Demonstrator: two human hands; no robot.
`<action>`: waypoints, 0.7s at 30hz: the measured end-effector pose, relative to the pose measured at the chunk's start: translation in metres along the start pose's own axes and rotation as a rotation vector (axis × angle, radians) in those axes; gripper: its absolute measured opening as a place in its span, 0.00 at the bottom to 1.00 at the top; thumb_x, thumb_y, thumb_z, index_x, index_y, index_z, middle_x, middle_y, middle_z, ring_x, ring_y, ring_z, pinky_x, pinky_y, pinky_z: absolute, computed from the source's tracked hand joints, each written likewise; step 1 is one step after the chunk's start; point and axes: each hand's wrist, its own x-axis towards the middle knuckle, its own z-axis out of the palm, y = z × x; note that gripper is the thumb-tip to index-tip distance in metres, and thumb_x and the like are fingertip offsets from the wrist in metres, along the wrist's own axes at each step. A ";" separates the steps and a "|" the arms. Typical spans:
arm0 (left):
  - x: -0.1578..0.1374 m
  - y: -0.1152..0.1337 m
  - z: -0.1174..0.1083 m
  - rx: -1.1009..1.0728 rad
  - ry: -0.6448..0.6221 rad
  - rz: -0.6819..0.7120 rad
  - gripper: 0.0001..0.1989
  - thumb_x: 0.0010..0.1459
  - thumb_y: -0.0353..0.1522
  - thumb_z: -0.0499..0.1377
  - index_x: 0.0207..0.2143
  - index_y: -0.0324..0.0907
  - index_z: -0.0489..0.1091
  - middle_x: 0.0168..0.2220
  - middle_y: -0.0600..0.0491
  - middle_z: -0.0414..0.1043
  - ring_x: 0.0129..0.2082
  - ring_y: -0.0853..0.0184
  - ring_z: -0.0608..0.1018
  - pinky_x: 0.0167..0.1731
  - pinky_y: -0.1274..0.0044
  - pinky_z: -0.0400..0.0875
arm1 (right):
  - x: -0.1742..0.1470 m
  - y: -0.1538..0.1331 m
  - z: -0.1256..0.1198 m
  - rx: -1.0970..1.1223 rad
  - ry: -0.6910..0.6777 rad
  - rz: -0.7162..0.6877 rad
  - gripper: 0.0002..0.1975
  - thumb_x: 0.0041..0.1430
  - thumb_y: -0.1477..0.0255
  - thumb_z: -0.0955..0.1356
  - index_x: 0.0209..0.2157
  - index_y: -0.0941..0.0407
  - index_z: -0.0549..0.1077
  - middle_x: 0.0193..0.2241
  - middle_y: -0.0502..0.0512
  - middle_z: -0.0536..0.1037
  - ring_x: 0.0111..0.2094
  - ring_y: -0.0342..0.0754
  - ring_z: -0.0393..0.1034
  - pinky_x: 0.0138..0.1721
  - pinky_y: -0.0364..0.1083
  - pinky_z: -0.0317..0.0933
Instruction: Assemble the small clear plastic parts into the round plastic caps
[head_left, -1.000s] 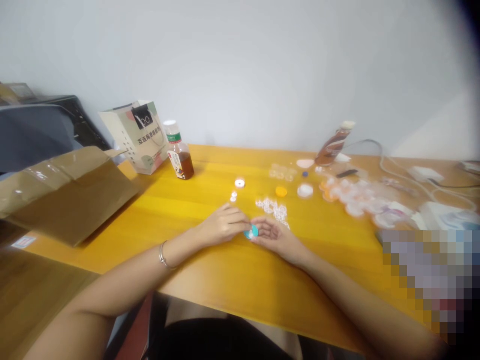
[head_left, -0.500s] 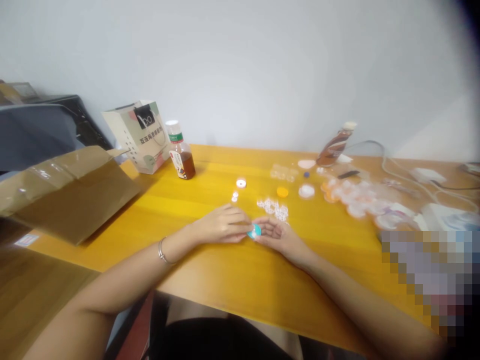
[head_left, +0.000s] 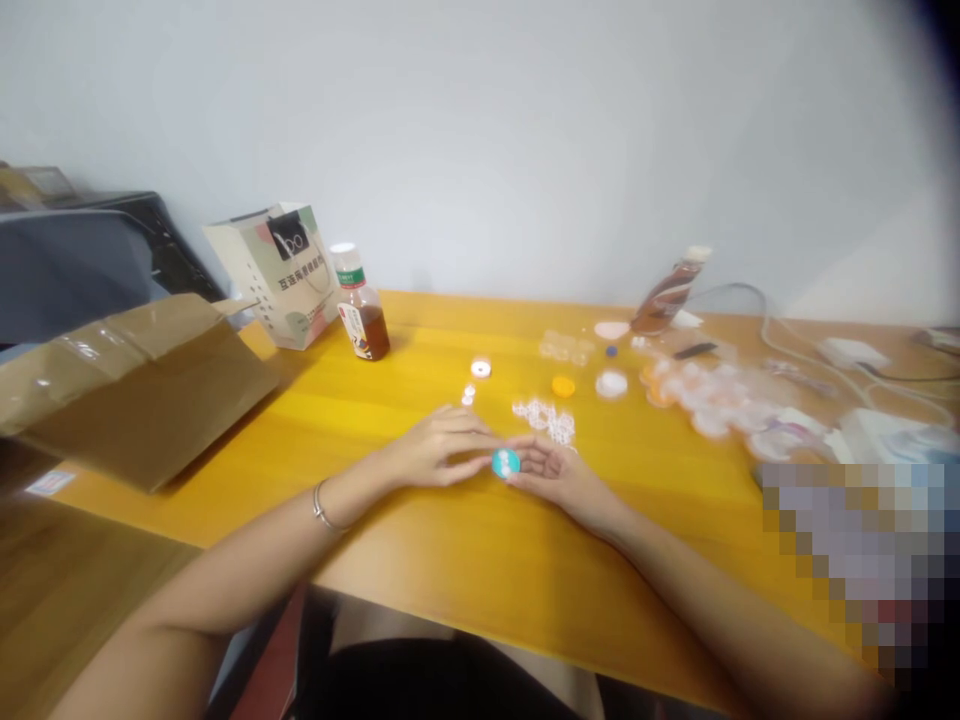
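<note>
A small round teal lid-like disc (head_left: pixel 506 463) with white spots on its face is held over the near middle of the table. My right hand (head_left: pixel 551 467) grips its right edge between thumb and curled fingers. My left hand (head_left: pixel 446 448) is close at its left, fingers stretched out and thumb apart from them; whether a fingertip touches the rim I cannot tell. Just beyond my hands lie a cluster of small white pieces (head_left: pixel 556 424), two small white discs (head_left: pixel 469 395) and a white ring-like piece (head_left: pixel 481 369).
An orange disc (head_left: pixel 563 387) and a white round lid (head_left: pixel 611 384) lie farther back. Several clear round containers (head_left: pixel 709 400) crowd the right. Two drink bottles, one upright (head_left: pixel 364 315) and one tilted (head_left: pixel 667 295), a paper bag (head_left: pixel 296 290) and a cardboard box (head_left: pixel 142 400) stand around.
My left fingers have opened from the teal disc, thumb and fingers now apart. More of the disc's face shows, turned toward me. My right hand stays in place.
</note>
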 end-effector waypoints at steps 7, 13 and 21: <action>0.017 -0.034 0.004 0.186 0.063 -0.358 0.16 0.56 0.33 0.51 0.47 0.39 0.64 0.43 0.47 0.68 0.43 0.63 0.70 0.44 0.70 0.63 | -0.001 -0.001 0.001 -0.022 0.010 0.008 0.19 0.41 0.67 0.72 0.38 0.54 0.67 0.35 0.51 0.74 0.36 0.43 0.68 0.46 0.49 0.59; 0.081 -0.056 0.025 0.221 -0.137 -0.254 0.15 0.57 0.31 0.48 0.46 0.37 0.64 0.46 0.45 0.66 0.46 0.63 0.69 0.45 0.72 0.62 | 0.000 -0.001 0.003 -0.029 -0.004 0.005 0.19 0.41 0.67 0.72 0.37 0.54 0.67 0.34 0.51 0.73 0.36 0.43 0.68 0.46 0.50 0.59; 0.140 -0.052 0.069 0.166 -0.344 -0.321 0.09 0.53 0.29 0.51 0.37 0.41 0.68 0.39 0.50 0.71 0.39 0.65 0.72 0.36 0.77 0.65 | -0.002 0.001 0.005 -0.019 -0.035 -0.005 0.18 0.42 0.68 0.72 0.37 0.54 0.67 0.33 0.51 0.73 0.35 0.43 0.68 0.45 0.49 0.61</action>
